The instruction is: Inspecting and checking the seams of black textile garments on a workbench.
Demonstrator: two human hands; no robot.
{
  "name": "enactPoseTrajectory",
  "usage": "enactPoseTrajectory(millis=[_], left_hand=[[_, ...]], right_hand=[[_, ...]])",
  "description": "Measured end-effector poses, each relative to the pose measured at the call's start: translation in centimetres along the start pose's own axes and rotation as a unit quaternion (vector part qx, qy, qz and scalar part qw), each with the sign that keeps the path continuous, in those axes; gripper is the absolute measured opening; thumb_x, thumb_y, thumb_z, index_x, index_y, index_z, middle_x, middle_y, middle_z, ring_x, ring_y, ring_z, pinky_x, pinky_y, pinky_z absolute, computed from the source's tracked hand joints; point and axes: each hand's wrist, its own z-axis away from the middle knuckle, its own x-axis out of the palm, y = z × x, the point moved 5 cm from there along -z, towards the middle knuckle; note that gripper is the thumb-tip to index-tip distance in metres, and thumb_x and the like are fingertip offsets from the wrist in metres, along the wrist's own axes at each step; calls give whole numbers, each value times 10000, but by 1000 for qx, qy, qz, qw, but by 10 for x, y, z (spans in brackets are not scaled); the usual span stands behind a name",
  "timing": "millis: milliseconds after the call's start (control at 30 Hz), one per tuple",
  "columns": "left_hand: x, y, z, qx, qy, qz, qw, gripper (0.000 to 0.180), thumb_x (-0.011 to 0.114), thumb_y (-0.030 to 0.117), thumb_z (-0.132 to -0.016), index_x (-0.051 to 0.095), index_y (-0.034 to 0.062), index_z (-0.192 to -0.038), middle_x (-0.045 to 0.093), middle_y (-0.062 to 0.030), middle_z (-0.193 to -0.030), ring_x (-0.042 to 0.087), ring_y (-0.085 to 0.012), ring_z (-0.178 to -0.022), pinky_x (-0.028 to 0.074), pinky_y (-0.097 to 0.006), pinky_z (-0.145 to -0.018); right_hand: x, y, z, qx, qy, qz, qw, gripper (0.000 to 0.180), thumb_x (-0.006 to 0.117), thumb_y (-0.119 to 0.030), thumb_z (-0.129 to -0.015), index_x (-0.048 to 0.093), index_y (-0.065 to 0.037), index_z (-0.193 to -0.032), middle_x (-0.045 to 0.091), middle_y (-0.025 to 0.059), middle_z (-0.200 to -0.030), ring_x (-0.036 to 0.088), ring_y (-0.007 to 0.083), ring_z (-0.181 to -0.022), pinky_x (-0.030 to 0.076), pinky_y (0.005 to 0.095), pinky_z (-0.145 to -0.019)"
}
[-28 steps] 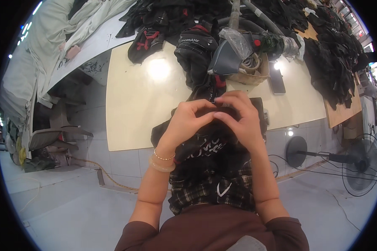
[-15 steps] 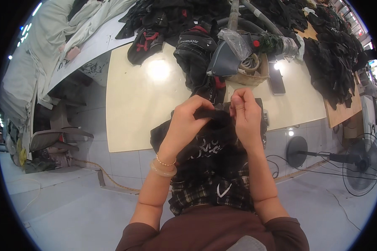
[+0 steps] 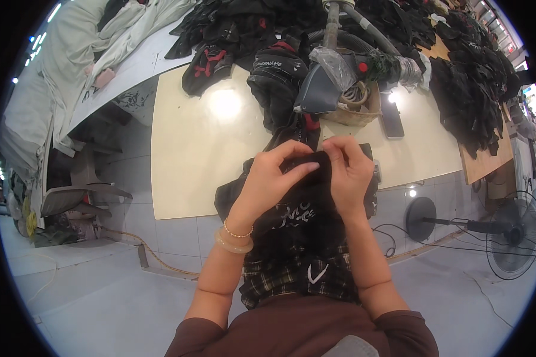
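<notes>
A black garment [image 3: 301,199] with white printing lies across my lap and the table's near edge. My left hand [image 3: 280,178], with a bead bracelet and a pale bangle at its wrist, holds the garment's upper edge between thumb and fingers. Close beside it, my right hand [image 3: 348,169] pinches the same edge with thumb and forefinger. The cloth between the hands is raised, and its lower part hangs over my plaid clothing [image 3: 262,279]. Whether anything small is between the fingertips, I cannot tell.
Beyond my hands stands a grey machine head [image 3: 318,89] with hoses, beside a basket [image 3: 360,113]. A phone [image 3: 392,121] lies on the cream table [image 3: 190,154]. Black garments [image 3: 467,101] pile up at right, with more [image 3: 274,65] ahead. A fan [image 3: 509,232] stands low right; pale cloth [image 3: 41,89] hangs left.
My hands have come closer together along the garment's edge. The right hand has dropped slightly, and the cloth's raised edge now shows flatter between them.
</notes>
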Motion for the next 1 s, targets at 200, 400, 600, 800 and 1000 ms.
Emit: enactPoseTrajectory(millis=[200,400,600,800,1000], left_hand=[[-5,-17,-8,-61,57,79,993,168,687,64,-869,660,-49,-992,665,0,-858,573,-54,-764,460,-192,-692],[-5,-17,-19,-69,112,263,956,174,665,65,-885,666,-49,-1016,682,-45,-895,622,-80,-779,500,-202,-718],[-3,-15,-24,-81,142,338,927,143,651,48,-889,669,-42,-998,680,-41,-942,613,-75,-836,475,-194,-765],[-7,-18,-22,-99,152,321,930,145,643,54,-892,669,-42,-998,676,-43,-931,605,-75,-830,468,-204,-771],[-6,-15,-26,-90,149,319,932,150,645,55,-892,666,-43,-1003,672,-41,-939,601,-77,-834,466,-206,-771]], right_hand=[[10,14,-5,194,-38,-146,969,186,703,-157,-871,615,5,-895,620,7,-760,486,56,-643,410,229,-566],[20,25,0,320,-60,-313,892,193,684,-138,-875,666,25,-976,662,3,-883,577,53,-775,442,190,-730],[30,31,-6,355,-18,-389,850,161,652,-102,-886,678,20,-989,679,24,-945,586,65,-878,418,208,-843],[37,39,-5,373,-17,-401,837,162,654,-108,-877,687,28,-959,678,26,-937,584,71,-893,409,218,-863],[34,38,-7,375,-9,-394,839,156,653,-113,-876,698,24,-936,678,26,-922,580,71,-890,406,226,-865]])
